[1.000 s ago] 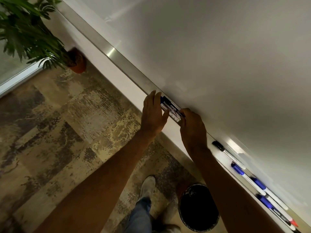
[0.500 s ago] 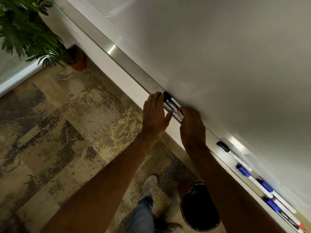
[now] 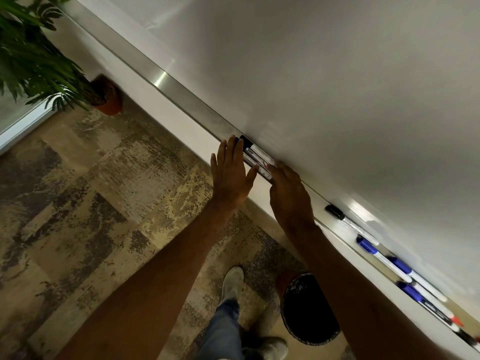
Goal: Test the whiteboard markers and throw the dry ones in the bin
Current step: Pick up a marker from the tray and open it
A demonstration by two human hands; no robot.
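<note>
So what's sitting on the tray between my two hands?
In the head view, a small bundle of markers lies on the tray between the left hand and right hand.

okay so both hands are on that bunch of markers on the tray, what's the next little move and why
Probably pinch one marker out of the bunch with the right hand and lift it to test. The left hand lies flat with straight fingers against them, and none is gripped or uncapped yet.
</note>
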